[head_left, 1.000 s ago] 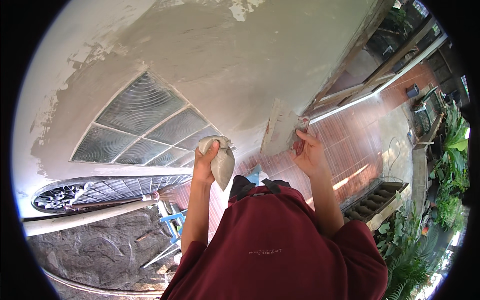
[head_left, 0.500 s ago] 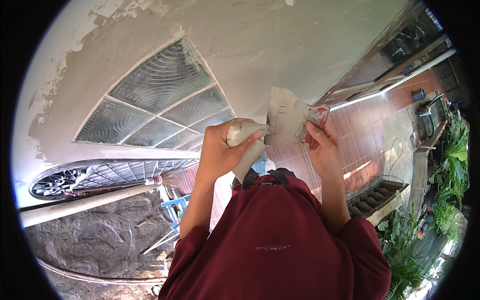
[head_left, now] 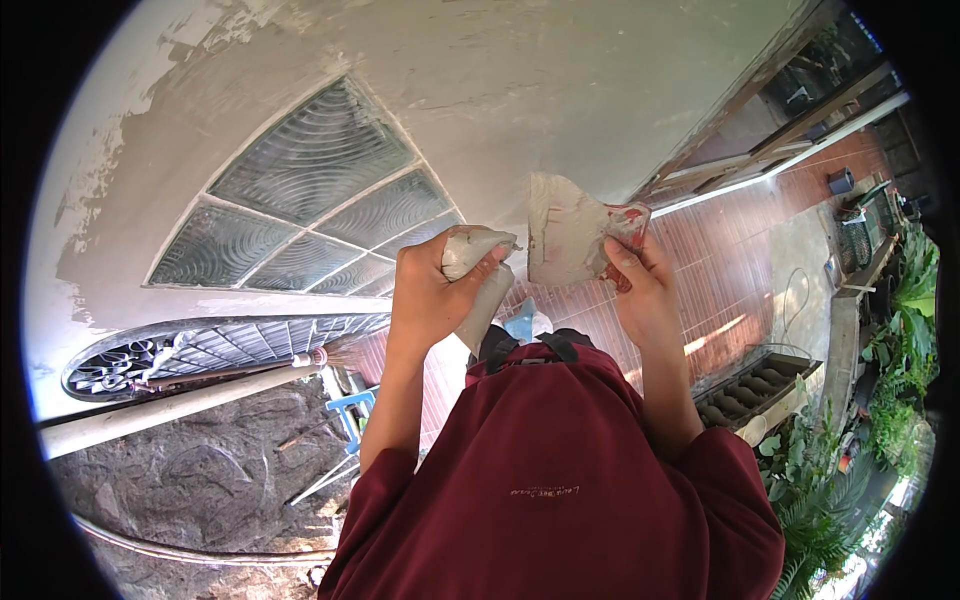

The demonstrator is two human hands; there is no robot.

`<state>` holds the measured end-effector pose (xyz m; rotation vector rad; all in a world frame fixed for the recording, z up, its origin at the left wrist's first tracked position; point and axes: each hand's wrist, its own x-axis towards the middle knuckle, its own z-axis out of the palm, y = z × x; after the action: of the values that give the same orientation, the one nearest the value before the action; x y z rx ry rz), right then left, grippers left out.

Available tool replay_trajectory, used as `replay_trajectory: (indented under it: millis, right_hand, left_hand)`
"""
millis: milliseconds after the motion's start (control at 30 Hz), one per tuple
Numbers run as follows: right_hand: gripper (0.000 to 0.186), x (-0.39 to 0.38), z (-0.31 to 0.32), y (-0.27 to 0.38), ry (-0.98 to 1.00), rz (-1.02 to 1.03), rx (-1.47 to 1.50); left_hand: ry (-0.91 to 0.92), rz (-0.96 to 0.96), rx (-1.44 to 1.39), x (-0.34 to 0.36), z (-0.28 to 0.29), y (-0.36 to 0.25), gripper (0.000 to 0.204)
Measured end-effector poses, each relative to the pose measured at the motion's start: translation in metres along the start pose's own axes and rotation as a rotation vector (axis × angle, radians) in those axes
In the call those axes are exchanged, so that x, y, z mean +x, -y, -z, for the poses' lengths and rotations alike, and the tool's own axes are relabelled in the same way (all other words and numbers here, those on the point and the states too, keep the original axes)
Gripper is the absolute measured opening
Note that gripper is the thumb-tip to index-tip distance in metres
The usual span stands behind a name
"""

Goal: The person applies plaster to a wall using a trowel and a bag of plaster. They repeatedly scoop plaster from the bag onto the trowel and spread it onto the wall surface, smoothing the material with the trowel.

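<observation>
Though part-hidden, scraper [head_left: 568, 238] seemingly between right fingers [head_left: 627, 264]

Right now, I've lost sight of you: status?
Left hand clutching tapered soft grey bag. Right hand holding flat, grey-smeared, red-handled spreader. Nothing seen between them.

Upper body: covered by a loose maroon shirt [head_left: 570, 430], plain-coloured, cloth darkened in the folds. Short line of small pale lettering [head_left: 545, 491] seen on the front, a fainter line set close beside it. Short, wide sleeves noted, same maroon; the left sleeve [head_left: 388, 490] and right sleeve [head_left: 738, 485] were ended near the elbows. Forearms, left hand [head_left: 428, 295] and right hand [head_left: 648, 295] left bare. At the shirt's far edge, black strap-like pieces [head_left: 561, 346] were seen; whether footwear or clothing was shown there could not be told.
</observation>
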<state>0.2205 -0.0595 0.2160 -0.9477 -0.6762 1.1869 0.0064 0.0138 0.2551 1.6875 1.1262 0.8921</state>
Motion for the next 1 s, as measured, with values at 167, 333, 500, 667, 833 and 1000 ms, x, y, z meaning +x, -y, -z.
replay_trajectory:
  millis: [167, 333, 500, 667, 833, 1000]
  right_hand:
    - [0.029, 0.003, 0.006, 0.004, 0.015, 0.003, 0.011]
    - [0.029, 0.005, 0.011, 0.008, 0.026, 0.0, 0.014]
    - [0.028, 0.009, 0.02, 0.011, 0.013, 0.009, 0.009]
    - [0.028, 0.012, 0.03, 0.013, 0.014, 0.008, -0.014]
    - [0.029, 0.015, 0.034, 0.014, 0.022, -0.013, -0.041]
    - [0.029, 0.014, 0.034, 0.017, 0.062, 0.003, -0.054]
  left_hand:
    - [0.08, 0.062, -0.062, 0.002, -0.009, -0.009, 0.019]
    - [0.072, 0.041, 0.002, 0.007, -0.022, -0.007, 0.021]
    - [-0.055, 0.016, 0.089, 0.013, -0.027, 0.002, 0.021]
    - [-0.037, 0.079, -0.045, 0.011, -0.028, -0.005, 0.02]
    - [0.165, 0.052, -0.045, 0.01, -0.034, -0.015, 0.019]
    - [0.177, 0.061, -0.019, 0.015, -0.044, -0.012, 0.019]
